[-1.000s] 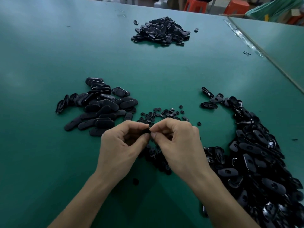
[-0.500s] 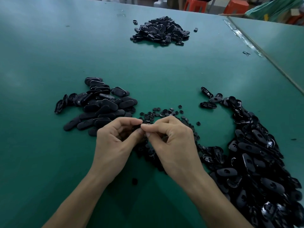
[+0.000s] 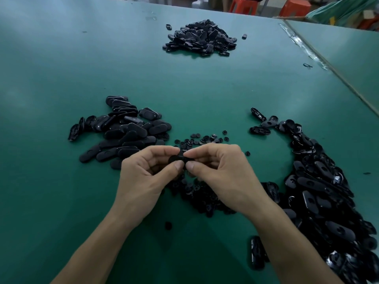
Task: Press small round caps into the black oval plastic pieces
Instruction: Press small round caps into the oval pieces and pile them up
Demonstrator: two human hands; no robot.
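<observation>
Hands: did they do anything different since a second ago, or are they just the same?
Almost nothing changed. The left hand and right hand still pinch one black oval piece between their fingertips, shifting only slightly; nothing picked up or dropped. The three piles and loose round caps stayed put.

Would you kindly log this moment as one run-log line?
left hand: pinches black oval piece | right hand: pinches same piece | loose round caps: on green table beyond hands
</observation>
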